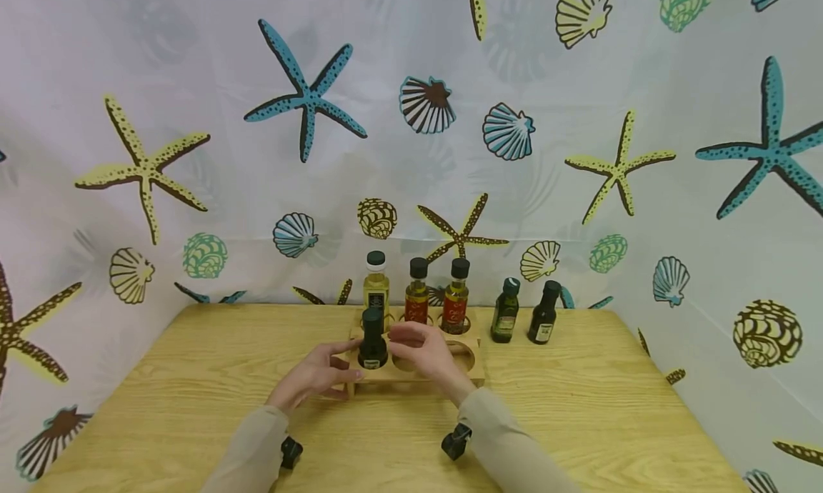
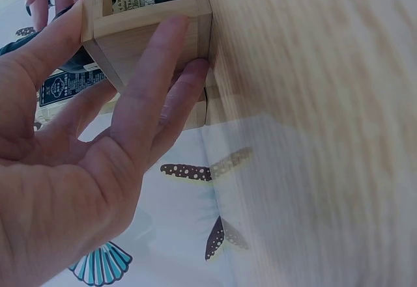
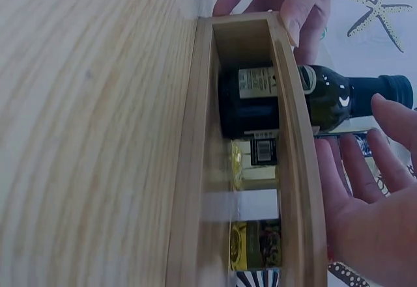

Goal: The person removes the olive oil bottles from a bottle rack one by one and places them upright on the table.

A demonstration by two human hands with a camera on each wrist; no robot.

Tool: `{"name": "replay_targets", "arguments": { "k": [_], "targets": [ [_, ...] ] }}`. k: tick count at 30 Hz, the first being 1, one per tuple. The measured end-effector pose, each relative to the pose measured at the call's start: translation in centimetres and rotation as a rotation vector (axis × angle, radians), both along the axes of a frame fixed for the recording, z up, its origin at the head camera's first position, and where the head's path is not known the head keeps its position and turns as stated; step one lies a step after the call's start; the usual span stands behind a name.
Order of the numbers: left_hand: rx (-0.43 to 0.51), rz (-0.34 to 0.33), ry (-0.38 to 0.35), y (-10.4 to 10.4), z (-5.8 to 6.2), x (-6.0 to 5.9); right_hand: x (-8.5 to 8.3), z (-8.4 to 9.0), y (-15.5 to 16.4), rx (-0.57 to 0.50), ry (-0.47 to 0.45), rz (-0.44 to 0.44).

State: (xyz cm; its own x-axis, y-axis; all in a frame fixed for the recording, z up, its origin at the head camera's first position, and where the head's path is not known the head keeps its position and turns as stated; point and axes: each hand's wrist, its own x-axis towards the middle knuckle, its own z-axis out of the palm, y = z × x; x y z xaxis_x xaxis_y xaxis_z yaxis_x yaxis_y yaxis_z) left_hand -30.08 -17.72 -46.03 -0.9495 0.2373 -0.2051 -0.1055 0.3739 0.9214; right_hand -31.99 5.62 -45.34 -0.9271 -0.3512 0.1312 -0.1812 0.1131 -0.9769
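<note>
The dark, shiny glass bottle (image 1: 371, 329) stands up in the front left hole of the smooth wood rack (image 3: 303, 183). The left hand (image 1: 315, 375) has its fingers spread, nearly straight, touching the rack's end. The right hand (image 1: 427, 350) is loose, fingers apart, by the bottle's neck; I can't tell if they touch. It hides part of the round holes. The label's tiny words are too blurry to read.

Desk (image 1: 579, 407): pale wood, grain visible. White cloth (image 1: 398, 168) hangs behind it and along both sides, printed with starfish (image 1: 309, 100) and shells (image 1: 508, 131) in blue, yellow, green and brown. Lighting soft, fairly even.
</note>
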Motion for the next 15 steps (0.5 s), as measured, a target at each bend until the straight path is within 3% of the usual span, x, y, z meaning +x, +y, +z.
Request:
{"name": "replay_targets", "arguments": {
  "k": [7,15],
  "targets": [
    [0.002,0.008,-0.004,0.2,0.4,0.0,-0.6,0.0,-1.8,-0.007,0.028,-0.018],
    [-0.004,-0.001,-0.002,0.2,0.0,-0.1,-1.1,-0.8,-3.1,-0.029,0.030,-0.006]
  ]
}}
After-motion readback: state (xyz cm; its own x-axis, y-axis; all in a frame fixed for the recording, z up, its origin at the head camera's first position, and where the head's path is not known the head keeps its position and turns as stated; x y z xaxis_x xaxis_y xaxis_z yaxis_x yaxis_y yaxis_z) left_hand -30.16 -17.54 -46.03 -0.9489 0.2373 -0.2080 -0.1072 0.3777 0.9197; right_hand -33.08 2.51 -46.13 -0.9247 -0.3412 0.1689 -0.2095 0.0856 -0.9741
